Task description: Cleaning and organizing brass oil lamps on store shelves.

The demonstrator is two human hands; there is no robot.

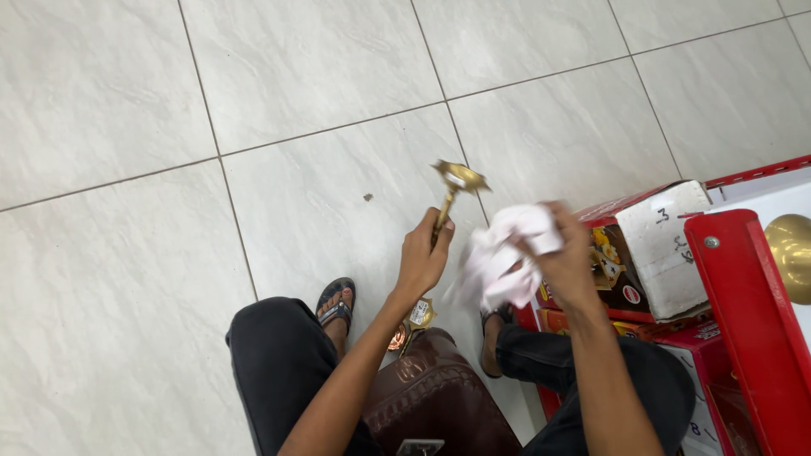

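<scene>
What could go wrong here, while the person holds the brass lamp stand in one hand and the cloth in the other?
1. The left hand grips the brass lamp stand only by its thin stem, over the hard tiled floor; if it slips, it may dent or chip a tile.
2. The white cloth is bunched loosely in the right hand; a fold might catch on the pointed top.
3. The open cardboard box stands close to the right elbow and might be knocked.

Pale tiled floor (127, 295), small dark speck (367, 198), perhaps dirt
</scene>
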